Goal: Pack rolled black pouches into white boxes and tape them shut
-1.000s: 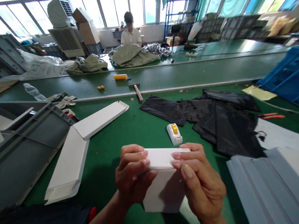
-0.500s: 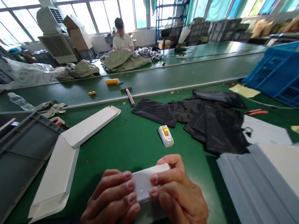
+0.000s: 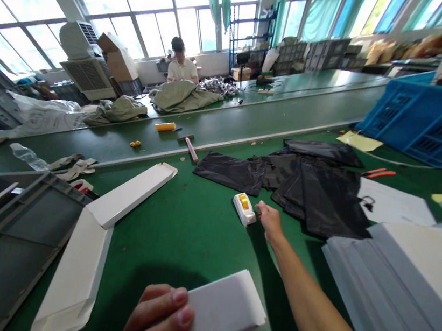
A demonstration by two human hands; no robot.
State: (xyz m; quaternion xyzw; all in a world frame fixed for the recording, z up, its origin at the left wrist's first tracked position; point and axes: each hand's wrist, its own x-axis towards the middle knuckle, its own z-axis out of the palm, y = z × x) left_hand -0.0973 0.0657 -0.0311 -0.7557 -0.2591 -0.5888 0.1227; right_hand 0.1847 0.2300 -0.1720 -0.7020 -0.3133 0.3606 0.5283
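My left hand (image 3: 168,319) grips a small white cardboard box (image 3: 224,310) by its left end, fingers on top, low in the view. The box is tilted, and its right end sticks out free. My right hand (image 3: 270,219) reaches out over the green table, just right of a small white tape dispenser (image 3: 244,210) with a yellow roll. Its fingers look bent and drawn together beside the dispenser. Whatever they pinch, if anything, is too small to make out.
An unfolded white carton (image 3: 131,194) lies at left by a grey crate (image 3: 13,257). Black bags (image 3: 323,195) lie beyond the dispenser; stacked white boards (image 3: 405,276) stand at right. A blue crate (image 3: 426,119) and orange-handled pliers (image 3: 381,174) are farther back. A person (image 3: 183,68) sits across.
My right hand has let go of the small white box and stretched forward to the tape dispenser. My left hand keeps the box, which now sits slightly lower and farther right.
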